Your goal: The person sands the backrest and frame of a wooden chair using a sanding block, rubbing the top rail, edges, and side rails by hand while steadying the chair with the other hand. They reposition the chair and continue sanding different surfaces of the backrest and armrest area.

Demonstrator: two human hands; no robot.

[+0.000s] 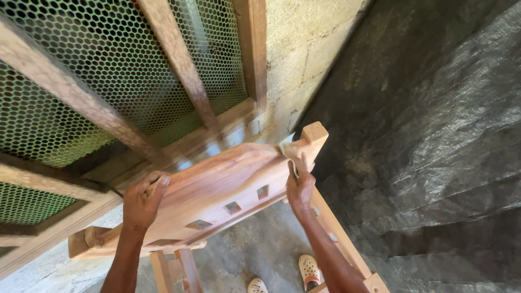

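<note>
Concrete floor (255, 249) under wooden frame legs (173, 268)

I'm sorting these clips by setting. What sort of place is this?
Probably a small woodworking shed: both hands (left, right) grip an unfinished wooden frame, beside a mesh-covered timber window, a block wall and black sheeting.

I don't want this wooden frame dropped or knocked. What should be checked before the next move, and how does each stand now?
1. Left hand grips the frame top rail: ok.
2. Right hand holds near the post: ok.
3. Frame level: not ok, it tilts up to the right.
4. Frame apart from the mesh screen: cannot tell, they overlap in this view.
5. Feet away from the frame's legs: ok.
6. Black sheet to the right, not touching the frame: ok.
</note>
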